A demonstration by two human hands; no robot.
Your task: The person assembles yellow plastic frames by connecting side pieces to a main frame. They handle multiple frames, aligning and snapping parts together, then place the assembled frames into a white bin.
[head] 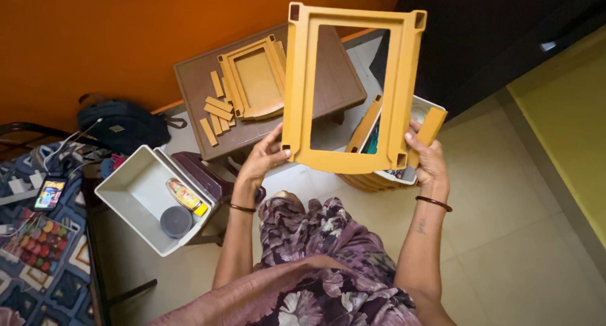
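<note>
Overhead, a brown plastic table [328, 80] stands against the orange wall, carrying a stack of yellow frames [255, 80] and loose yellow slats [216, 108]. Held up in front of it is a large yellow rectangular frame [350, 86] with an open middle, raised above a stacked yellow rack with a white drawer [404, 168] just behind. To the left sits a grey drawer [142, 193] holding a yellow tube and a dark round lid. Gripping the frame's lower left edge, the left hand [262, 159] has its fingers curled around it; the right hand [429, 159] clasps the lower right corner
</note>
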